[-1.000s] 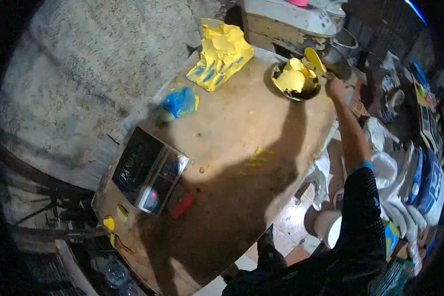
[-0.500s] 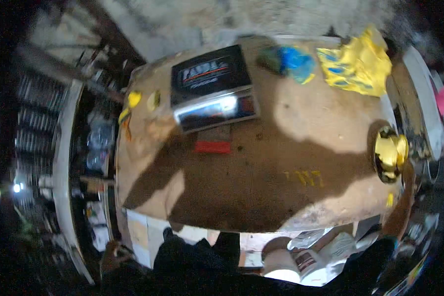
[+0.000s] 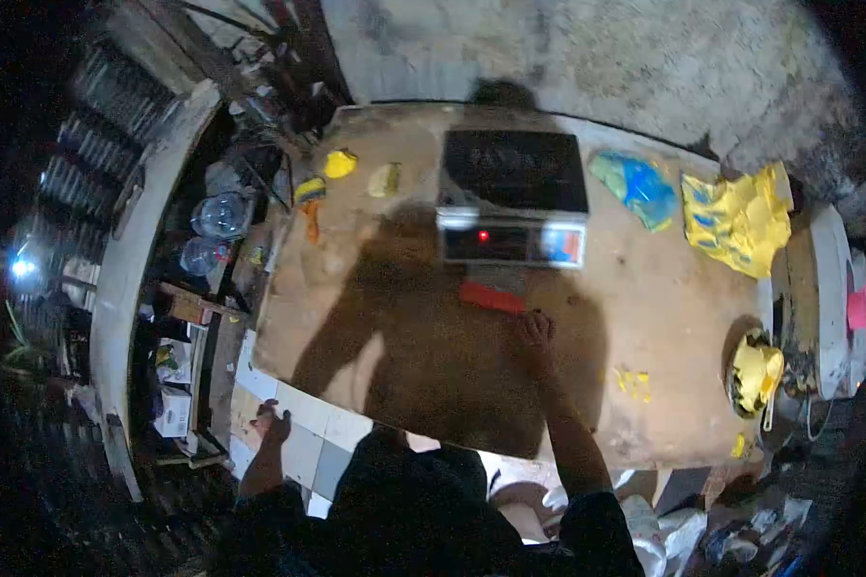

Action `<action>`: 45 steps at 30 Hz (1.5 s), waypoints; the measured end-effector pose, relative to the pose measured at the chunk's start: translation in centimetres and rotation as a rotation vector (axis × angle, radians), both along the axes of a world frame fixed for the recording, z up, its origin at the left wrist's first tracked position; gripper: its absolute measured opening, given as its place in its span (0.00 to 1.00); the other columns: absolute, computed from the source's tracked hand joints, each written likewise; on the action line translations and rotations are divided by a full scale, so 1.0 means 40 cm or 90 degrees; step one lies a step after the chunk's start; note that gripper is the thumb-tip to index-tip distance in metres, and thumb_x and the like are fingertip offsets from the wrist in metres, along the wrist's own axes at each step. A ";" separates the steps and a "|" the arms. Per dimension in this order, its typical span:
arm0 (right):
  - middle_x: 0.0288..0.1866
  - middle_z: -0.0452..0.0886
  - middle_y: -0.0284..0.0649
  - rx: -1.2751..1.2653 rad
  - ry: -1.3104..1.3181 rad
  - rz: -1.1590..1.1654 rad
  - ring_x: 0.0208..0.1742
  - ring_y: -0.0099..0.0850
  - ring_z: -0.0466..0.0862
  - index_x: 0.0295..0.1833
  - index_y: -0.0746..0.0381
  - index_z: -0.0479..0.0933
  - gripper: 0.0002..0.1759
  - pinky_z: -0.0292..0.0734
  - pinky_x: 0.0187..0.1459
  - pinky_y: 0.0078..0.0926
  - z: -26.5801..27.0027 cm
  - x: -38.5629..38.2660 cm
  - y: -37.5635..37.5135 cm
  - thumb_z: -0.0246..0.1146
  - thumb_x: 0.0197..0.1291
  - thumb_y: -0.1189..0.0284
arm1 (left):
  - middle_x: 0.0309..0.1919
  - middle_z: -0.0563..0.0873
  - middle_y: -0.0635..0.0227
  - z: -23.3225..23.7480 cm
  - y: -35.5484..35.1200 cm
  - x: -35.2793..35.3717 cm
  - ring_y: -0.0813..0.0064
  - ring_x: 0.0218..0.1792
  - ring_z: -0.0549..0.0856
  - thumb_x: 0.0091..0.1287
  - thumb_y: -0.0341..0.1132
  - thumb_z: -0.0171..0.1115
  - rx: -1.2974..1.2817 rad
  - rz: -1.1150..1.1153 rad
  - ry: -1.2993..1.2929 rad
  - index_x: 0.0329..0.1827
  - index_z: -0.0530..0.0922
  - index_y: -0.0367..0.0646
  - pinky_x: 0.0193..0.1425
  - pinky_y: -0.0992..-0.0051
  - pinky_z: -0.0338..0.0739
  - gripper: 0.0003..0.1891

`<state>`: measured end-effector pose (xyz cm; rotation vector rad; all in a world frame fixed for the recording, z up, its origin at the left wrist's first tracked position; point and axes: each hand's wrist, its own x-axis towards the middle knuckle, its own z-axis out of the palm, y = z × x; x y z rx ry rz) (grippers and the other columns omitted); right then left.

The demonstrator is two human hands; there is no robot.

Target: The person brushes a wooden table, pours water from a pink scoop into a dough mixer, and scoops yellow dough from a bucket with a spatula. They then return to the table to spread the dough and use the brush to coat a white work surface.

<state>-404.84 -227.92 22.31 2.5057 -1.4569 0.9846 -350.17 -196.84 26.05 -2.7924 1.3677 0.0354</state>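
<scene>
In the shadow on the wooden table, my right hand [image 3: 537,329] reaches to the right end of a flat scraper-like piece [image 3: 493,296] with a red edge and a grey upper part. Its fingers are dark and seem bent, and whether they grip the piece cannot be made out. Directly behind lies a digital scale [image 3: 510,240] with a dark top and a red light on its front panel. My left hand [image 3: 271,420] hangs off the table's front left edge, holding nothing, fingers apart. A bowl of yellow paste [image 3: 756,375] rests near the table's right edge.
A crumpled yellow sheet [image 3: 738,219] and a blue-green plastic bag [image 3: 638,190] lie at the back right. Small yellow items [image 3: 340,163] sit back left. Shelves with clear bottles [image 3: 219,214] flank the left side. White buckets [image 3: 642,534] stand below the front edge.
My right hand has left the bowl of yellow paste and moved left to the red-edged piece. My left hand has come up with its fingers spread. The view has turned.
</scene>
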 end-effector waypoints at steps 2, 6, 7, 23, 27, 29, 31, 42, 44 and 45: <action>0.45 0.71 0.44 -0.014 0.022 -0.016 0.50 0.44 0.67 0.36 0.60 0.74 0.14 0.55 0.52 0.49 0.006 0.072 -0.058 0.56 0.48 0.62 | 0.37 0.75 0.65 0.080 -0.054 -0.025 0.61 0.45 0.73 0.46 0.41 0.63 0.041 0.040 -0.017 0.42 0.69 0.53 0.46 0.51 0.61 0.19; 0.53 0.67 0.45 0.067 0.100 -0.109 0.56 0.48 0.63 0.43 0.58 0.73 0.17 0.42 0.60 0.53 0.073 0.156 -0.062 0.58 0.47 0.62 | 0.40 0.75 0.64 -0.019 0.020 0.133 0.59 0.46 0.73 0.48 0.41 0.61 -0.065 0.086 0.098 0.43 0.69 0.52 0.45 0.49 0.61 0.18; 0.55 0.65 0.45 0.098 0.121 -0.132 0.58 0.48 0.62 0.45 0.57 0.72 0.18 0.38 0.62 0.54 0.130 0.191 -0.053 0.57 0.47 0.62 | 0.41 0.75 0.63 -0.065 0.051 0.172 0.58 0.46 0.73 0.48 0.41 0.61 -0.109 0.077 0.129 0.43 0.69 0.52 0.44 0.48 0.61 0.18; 0.65 0.52 0.45 0.105 0.483 0.403 0.64 0.51 0.53 0.60 0.54 0.62 0.29 0.48 0.62 0.50 0.206 1.298 -0.579 0.57 0.52 0.59 | 0.30 0.77 0.60 -0.334 0.340 0.268 0.58 0.33 0.75 0.51 0.38 0.61 -0.115 0.276 0.283 0.36 0.74 0.43 0.36 0.60 0.69 0.12; 0.61 0.59 0.46 -0.002 0.182 0.487 0.62 0.45 0.59 0.55 0.57 0.68 0.23 0.53 0.61 0.45 0.128 1.245 -0.570 0.55 0.54 0.60 | 0.30 0.77 0.61 -0.387 0.490 0.327 0.59 0.33 0.77 0.53 0.38 0.60 0.058 0.402 0.199 0.36 0.74 0.41 0.35 0.63 0.71 0.12; 0.59 0.62 0.46 0.277 -0.046 0.454 0.61 0.41 0.62 0.53 0.57 0.68 0.21 0.55 0.60 0.42 0.280 1.169 -0.443 0.55 0.54 0.63 | 0.31 0.78 0.60 -0.372 0.475 0.342 0.60 0.33 0.77 0.54 0.39 0.60 0.040 0.361 0.144 0.38 0.73 0.40 0.35 0.65 0.71 0.13; 0.57 0.65 0.46 0.536 -0.301 0.346 0.60 0.38 0.64 0.52 0.57 0.69 0.19 0.56 0.60 0.39 0.307 1.057 -0.288 0.55 0.55 0.65 | 0.32 0.78 0.60 -0.369 0.439 0.392 0.62 0.33 0.77 0.54 0.39 0.59 -0.001 0.288 0.061 0.39 0.73 0.39 0.36 0.66 0.72 0.15; 0.28 0.74 0.32 0.334 -1.001 -0.308 0.28 0.21 0.73 0.38 0.61 0.67 0.11 0.70 0.30 0.20 0.294 0.169 0.374 0.62 0.50 0.76 | 0.40 0.75 0.55 0.050 -0.512 0.282 0.62 0.40 0.75 0.58 0.41 0.56 -0.576 -0.181 -0.009 0.46 0.70 0.36 0.45 0.66 0.69 0.19; 0.29 0.75 0.33 0.281 -0.961 -0.300 0.32 0.22 0.75 0.37 0.62 0.69 0.11 0.73 0.35 0.21 0.266 0.078 0.388 0.63 0.49 0.75 | 0.41 0.75 0.54 0.135 -0.644 0.079 0.62 0.42 0.75 0.58 0.41 0.55 -0.604 -0.265 0.070 0.46 0.70 0.36 0.47 0.64 0.68 0.18; 0.30 0.74 0.33 0.221 -0.939 -0.355 0.32 0.21 0.73 0.36 0.62 0.69 0.09 0.72 0.33 0.20 0.241 0.039 0.382 0.62 0.50 0.76 | 0.42 0.74 0.53 0.168 -0.691 -0.023 0.62 0.44 0.74 0.59 0.41 0.55 -0.605 -0.305 0.096 0.46 0.69 0.36 0.48 0.63 0.67 0.18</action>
